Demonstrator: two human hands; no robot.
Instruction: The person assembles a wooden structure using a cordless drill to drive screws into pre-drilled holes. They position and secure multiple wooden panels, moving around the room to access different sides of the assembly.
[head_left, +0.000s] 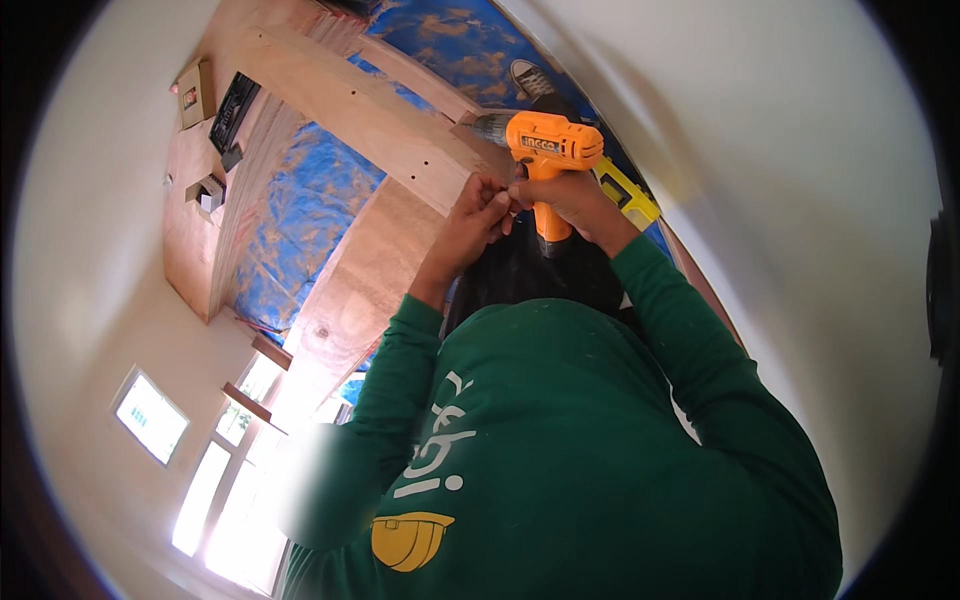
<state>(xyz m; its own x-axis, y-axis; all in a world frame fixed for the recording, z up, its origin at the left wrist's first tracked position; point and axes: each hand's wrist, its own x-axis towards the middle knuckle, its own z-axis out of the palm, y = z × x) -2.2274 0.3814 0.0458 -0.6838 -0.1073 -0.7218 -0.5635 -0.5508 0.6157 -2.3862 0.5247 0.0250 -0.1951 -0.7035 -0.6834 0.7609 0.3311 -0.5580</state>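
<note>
My right hand (580,203) is wrapped round the handle of an orange cordless drill (562,143), whose chuck points left over the wood. Close beside it, my left hand (470,226) is closed in a pinch, its fingertips meeting the right thumb. Whatever small thing lies between those fingertips is too small to make out. Just beyond the left hand runs a long pale wooden board (372,118) with several dark holes or screw heads along it.
Blue sheeting (315,205) dusted with brown covers the floor. Plywood (350,265) lies across it. At the far left are a cardboard box (197,95), a black case (235,112) and a small open box (207,193). A yellow level (625,192) rests near the right wall, beside a shoe (532,78).
</note>
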